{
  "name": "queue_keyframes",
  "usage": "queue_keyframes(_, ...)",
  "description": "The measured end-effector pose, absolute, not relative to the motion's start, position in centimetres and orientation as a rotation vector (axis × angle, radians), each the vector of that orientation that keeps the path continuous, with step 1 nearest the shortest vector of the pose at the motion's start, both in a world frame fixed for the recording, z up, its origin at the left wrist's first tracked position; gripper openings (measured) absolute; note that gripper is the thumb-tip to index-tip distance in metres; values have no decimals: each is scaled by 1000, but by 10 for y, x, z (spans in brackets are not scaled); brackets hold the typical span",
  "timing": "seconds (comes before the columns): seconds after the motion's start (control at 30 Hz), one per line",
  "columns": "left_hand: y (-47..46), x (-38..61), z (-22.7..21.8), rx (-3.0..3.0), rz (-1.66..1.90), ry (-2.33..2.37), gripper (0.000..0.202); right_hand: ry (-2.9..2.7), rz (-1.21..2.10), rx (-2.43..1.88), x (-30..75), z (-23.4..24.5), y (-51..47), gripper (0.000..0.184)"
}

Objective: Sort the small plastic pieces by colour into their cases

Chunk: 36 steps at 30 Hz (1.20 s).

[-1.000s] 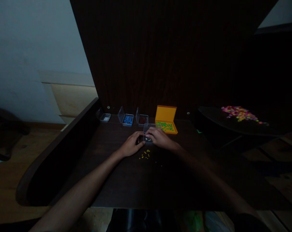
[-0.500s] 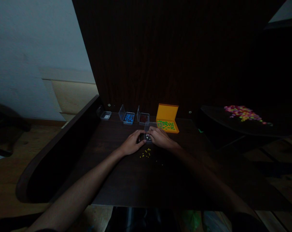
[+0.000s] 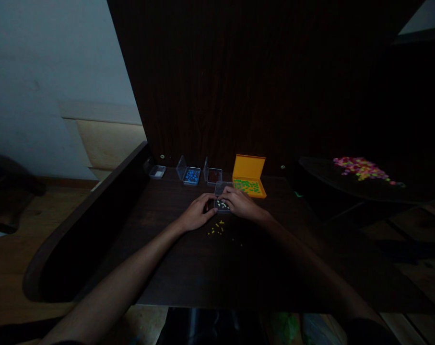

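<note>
At the left of the table group, near the frame's middle, we see a clear box (image 3: 157, 172) with something white in it, then a lidded box (image 3: 192, 183) of blue pieces. Just below centre, our left hand (image 3: 196, 214) has thumb and fingers apart, the tips against the left side of a small open box (image 3: 222, 212). Braced like this, it should stop the box sliding; we judge that a light, even press is enough. Behind stands a box (image 3: 214, 183) of dark reddish contents. Loose yellow pieces (image 3: 217, 224) lie on the table (image 3: 174, 268) below the small box, so we do best to lift our wrists clear of them. The small box, at centre, holds pale pieces (image 3: 223, 204). Our right hand (image 3: 241, 203) reaches over it, fingers bent down; we cannot tell whether they pinch anything. Using fingertips only, without leaning on the rim, seems safest. To its right, an orange box (image 3: 249, 166) of green pieces stands close behind that hand, so our knuckles need care.
</note>
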<state>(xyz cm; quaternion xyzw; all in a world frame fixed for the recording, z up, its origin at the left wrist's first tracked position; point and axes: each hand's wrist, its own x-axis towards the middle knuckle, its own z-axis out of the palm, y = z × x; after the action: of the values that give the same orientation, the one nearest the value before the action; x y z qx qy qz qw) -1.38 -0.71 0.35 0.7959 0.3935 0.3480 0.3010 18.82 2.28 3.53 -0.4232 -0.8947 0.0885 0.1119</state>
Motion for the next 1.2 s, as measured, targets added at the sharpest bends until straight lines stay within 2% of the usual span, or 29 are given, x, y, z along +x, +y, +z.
queue_keyframes(0.73, -6, -13, 1, 2129, 929, 1048, 32, -2707, 146, -1362, 187, 39, 17, 31)
queue_keyframes(1.2, -6, -14, 1, 2117, 926, 1042, 31, -2425, 386, -1121, 202, 30, 26, 27)
